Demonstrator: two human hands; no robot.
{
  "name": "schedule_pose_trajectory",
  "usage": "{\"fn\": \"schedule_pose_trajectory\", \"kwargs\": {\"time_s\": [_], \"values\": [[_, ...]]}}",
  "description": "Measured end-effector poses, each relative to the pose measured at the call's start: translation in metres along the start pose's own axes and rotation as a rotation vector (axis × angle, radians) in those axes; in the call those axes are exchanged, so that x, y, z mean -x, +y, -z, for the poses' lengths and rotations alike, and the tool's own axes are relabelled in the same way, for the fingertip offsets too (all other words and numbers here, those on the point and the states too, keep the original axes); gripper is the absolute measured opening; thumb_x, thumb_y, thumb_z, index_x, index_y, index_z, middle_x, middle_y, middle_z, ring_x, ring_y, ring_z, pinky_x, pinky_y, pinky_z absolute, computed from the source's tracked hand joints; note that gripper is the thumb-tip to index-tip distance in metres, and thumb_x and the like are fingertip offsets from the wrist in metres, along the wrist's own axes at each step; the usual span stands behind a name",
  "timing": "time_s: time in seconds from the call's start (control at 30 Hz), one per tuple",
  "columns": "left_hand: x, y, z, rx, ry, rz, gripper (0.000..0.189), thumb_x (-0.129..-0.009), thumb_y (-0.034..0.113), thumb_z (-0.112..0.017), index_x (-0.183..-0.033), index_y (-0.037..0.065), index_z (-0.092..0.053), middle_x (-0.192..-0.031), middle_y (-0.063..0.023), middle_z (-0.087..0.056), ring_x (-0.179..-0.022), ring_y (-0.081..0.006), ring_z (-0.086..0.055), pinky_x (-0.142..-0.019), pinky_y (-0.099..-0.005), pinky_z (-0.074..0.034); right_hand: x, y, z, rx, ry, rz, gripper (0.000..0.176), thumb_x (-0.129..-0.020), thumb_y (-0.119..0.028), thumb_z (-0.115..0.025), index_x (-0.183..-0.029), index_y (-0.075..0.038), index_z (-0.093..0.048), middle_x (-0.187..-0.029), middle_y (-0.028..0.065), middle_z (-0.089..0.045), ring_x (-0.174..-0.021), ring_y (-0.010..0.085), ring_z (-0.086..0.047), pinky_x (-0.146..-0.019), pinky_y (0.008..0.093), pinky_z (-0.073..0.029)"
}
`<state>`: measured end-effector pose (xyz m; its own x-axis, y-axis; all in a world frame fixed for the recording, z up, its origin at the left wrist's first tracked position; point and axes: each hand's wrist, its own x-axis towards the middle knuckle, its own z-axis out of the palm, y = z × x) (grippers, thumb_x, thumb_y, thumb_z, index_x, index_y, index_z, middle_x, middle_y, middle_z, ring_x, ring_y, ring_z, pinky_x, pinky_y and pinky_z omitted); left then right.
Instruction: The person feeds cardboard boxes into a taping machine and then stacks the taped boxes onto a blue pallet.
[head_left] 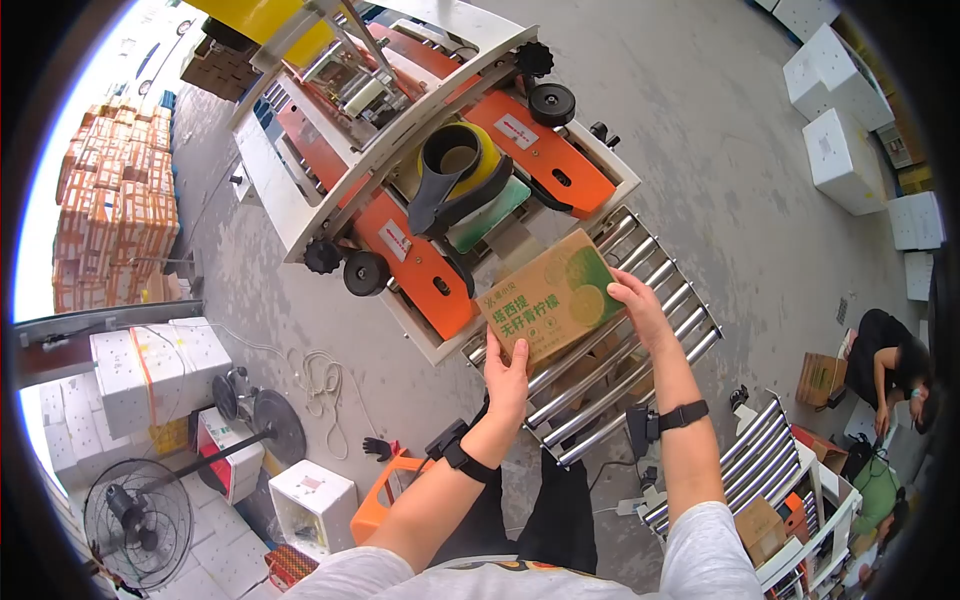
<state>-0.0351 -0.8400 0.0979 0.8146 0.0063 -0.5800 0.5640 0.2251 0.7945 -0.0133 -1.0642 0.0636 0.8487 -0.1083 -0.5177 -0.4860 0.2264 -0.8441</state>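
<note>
A brown cardboard box (545, 296) with green print and citrus pictures is held between my two hands, slightly tilted. My left hand (507, 378) grips its lower left corner, thumb on the printed face. On the right end, my right hand (640, 310) holds the edge with the thumb on top. Beneath the box lies a roller conveyor (660, 300) with metal rollers. Just beyond stands a carton sealing machine with orange side plates (545, 150) and a tape dispenser head (455, 165). The fingers under the box are hidden.
A floor fan (140, 510) and white foam boxes (165, 370) stand at left, near an orange stool (385, 500). Stacked cartons (115, 190) rise farther back. At right, a person (885, 365) crouches near a second roller conveyor (735, 465). White foam boxes (845, 160) line the right side.
</note>
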Motion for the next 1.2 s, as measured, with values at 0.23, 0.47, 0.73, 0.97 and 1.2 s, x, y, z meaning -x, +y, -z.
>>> {"fn": "schedule_pose_trajectory", "kwargs": {"time_s": [0.23,0.47,0.73,0.97,1.2], "values": [[-0.036,0.004,-0.012,0.242,0.130,0.084,0.032,-0.086,0.018,-0.057,-0.110,0.000,-0.046,-0.111,-0.0061,-0.049,-0.102,-0.0195,-0.049,-0.086,-0.0387,-0.042,-0.072,-0.013,-0.026,0.023,0.091,-0.024,0.051,-0.079,-0.041,-0.057,-0.112,-0.002,-0.055,-0.100,0.0035,-0.058,-0.086,0.0105,-0.051,-0.071,0.0239,-0.039],[-0.029,0.004,0.000,0.318,0.165,0.023,0.029,-0.085,0.012,-0.058,-0.108,-0.002,-0.049,-0.095,-0.0027,-0.052,-0.084,-0.0082,-0.049,-0.081,-0.0213,-0.041,-0.001,-0.009,-0.005,-0.164,0.458,0.160,0.043,-0.086,-0.033,-0.054,-0.115,-0.002,-0.052,-0.109,0.0078,-0.057,-0.099,0.0149,-0.052,-0.085,0.0276,-0.041],[0.037,-0.035,0.059,-0.143,0.088,0.299,0.038,-0.083,0.008,-0.057,-0.118,-0.003,-0.045,-0.113,-0.0085,-0.051,-0.102,-0.0182,-0.051,-0.082,-0.0323,-0.041,0.154,0.274,0.134,0.766,1.174,-0.455,0.055,-0.072,-0.024,-0.066,-0.120,-0.008,-0.044,-0.117,0.0122,-0.047,-0.111,0.0305,-0.042,-0.091,0.0406,-0.035],[0.057,-0.073,0.060,-0.472,0.038,0.257,0.042,-0.082,0.006,-0.052,-0.123,-0.001,-0.043,-0.116,-0.0110,-0.050,-0.099,-0.0193,-0.053,-0.078,-0.0297,-0.045,0.053,0.377,0.128,0.655,0.820,-0.821,0.106,-0.057,-0.033,-0.078,-0.139,-0.019,-0.013,-0.137,0.0221,-0.018,-0.124,0.0407,-0.023,-0.097,0.0531,-0.027],[0.052,-0.088,0.075,-0.614,0.008,0.087,0.046,-0.079,0.004,-0.053,-0.123,-0.003,-0.041,-0.106,-0.0096,-0.054,-0.090,-0.0165,-0.055,-0.071,-0.0241,-0.048,0.007,0.514,0.148,0.567,1.037,-0.743,0.101,-0.056,-0.035,-0.074,-0.137,-0.026,-0.014,-0.135,0.0229,-0.011,-0.119,0.0440,-0.025,-0.092,0.0559,-0.030]]}}
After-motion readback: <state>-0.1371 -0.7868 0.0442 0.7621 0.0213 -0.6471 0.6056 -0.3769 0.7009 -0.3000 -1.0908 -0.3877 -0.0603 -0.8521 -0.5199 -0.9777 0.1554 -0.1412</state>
